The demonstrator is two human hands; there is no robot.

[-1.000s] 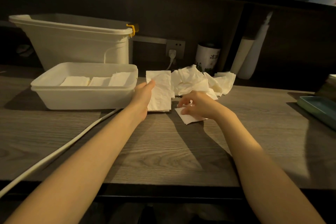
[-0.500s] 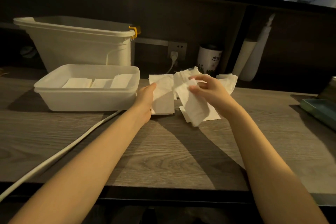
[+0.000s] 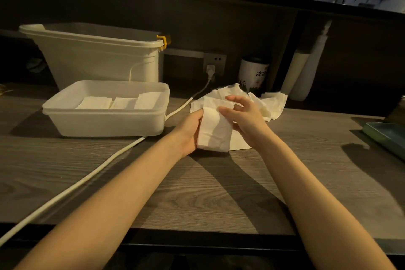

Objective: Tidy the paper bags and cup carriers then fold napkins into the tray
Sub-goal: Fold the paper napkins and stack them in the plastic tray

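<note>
Head view. Napkin: folded, held upright over the table, pinched between left hand at its left edge and right hand at its right. Pile: loose napkins, just behind the grip. Tray: left of the grip, three folded napkins inside.

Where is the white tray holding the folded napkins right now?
The white tray sits left of centre on the wooden counter, before the tall bin, left of both hands.

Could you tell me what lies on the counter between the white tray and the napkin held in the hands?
In the head view, only a white cable crosses the counter between the tray and the napkin.
</note>
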